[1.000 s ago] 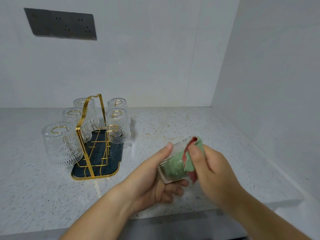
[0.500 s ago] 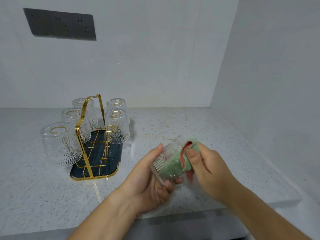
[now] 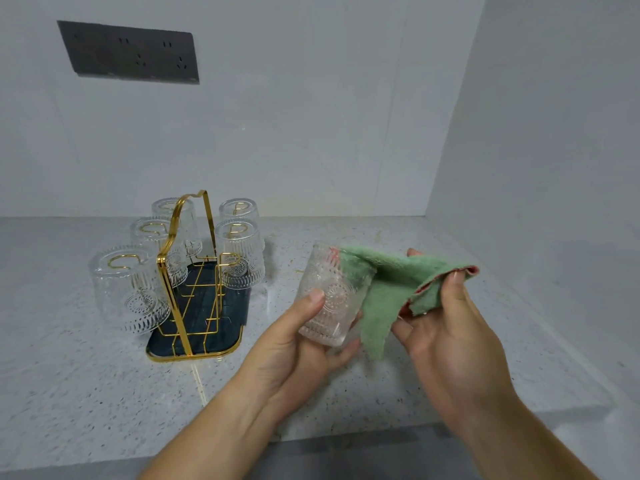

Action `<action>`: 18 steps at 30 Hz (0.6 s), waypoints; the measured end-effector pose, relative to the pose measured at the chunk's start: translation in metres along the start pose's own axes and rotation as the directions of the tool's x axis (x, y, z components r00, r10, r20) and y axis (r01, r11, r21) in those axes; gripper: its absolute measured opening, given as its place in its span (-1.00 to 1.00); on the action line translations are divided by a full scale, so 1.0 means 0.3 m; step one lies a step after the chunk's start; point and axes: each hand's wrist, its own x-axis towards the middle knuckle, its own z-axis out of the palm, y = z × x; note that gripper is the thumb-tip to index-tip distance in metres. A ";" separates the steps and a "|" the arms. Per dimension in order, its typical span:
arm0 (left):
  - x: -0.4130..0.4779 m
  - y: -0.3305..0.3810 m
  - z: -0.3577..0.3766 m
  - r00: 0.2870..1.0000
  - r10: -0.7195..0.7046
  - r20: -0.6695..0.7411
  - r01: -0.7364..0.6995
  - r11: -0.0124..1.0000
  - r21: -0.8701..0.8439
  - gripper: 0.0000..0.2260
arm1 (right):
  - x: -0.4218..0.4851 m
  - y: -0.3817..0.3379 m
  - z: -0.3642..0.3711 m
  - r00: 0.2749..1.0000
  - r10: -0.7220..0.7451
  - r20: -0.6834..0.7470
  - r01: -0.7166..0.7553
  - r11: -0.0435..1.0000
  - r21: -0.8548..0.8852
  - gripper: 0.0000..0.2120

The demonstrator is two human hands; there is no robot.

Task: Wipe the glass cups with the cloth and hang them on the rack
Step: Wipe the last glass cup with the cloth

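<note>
- Left hand: lower centre of the frame, reaching in from the bottom edge. It grips the glass cup; the thumb lies on the near wall and the fingers curl round the underside and the base.
- Glass cup: clear, with an embossed ribbed and rosette pattern. It sits at centre frame, just right of the rack and apart from it. It is tilted, with the base low toward the palm and the mouth up and to the right.
- Cloth: green with a pink-red reverse. One end is tucked into the cup's mouth, the body spans across to the right hand, and a flap hangs down between the two hands.
- Right hand: right of centre, palm turned toward the camera. It pinches the far end of the cloth between the thumb and fingers.
- Rack: gold wire frame with an arched handle, left of centre.
- Hung cups: five, of the same pattern, inverted on the rack's hooks. Three are on its left side and two on its right.
- Tray: dark blue with a gold rim, under the rack.
- Tabletop: pale speckled stone. It carries the tray.
- Socket panel: dark rectangle on the white wall, upper left of the frame.
</note>
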 end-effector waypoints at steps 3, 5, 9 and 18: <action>0.005 0.006 0.031 0.998 0.042 -0.037 -0.043 0.998 -0.045 -0.69 | -0.024 0.027 0.003 0.998 0.030 0.058 -0.030 1.000 -0.008 -0.52; 0.010 0.010 0.043 0.997 0.052 -0.054 -0.053 0.998 -0.029 -0.75 | -0.042 0.053 0.006 0.996 0.038 0.084 -0.034 0.999 -0.042 -0.53; 0.011 0.010 0.048 0.993 0.112 -0.020 -0.108 0.984 0.141 -0.29 | -0.084 0.121 0.023 0.985 0.052 0.165 -0.008 0.966 -0.259 -0.61; 0.021 0.008 0.054 0.977 0.211 0.023 -0.209 0.943 0.259 -0.42 | -0.097 0.166 0.054 0.994 0.093 0.049 -0.087 0.990 -0.109 -0.42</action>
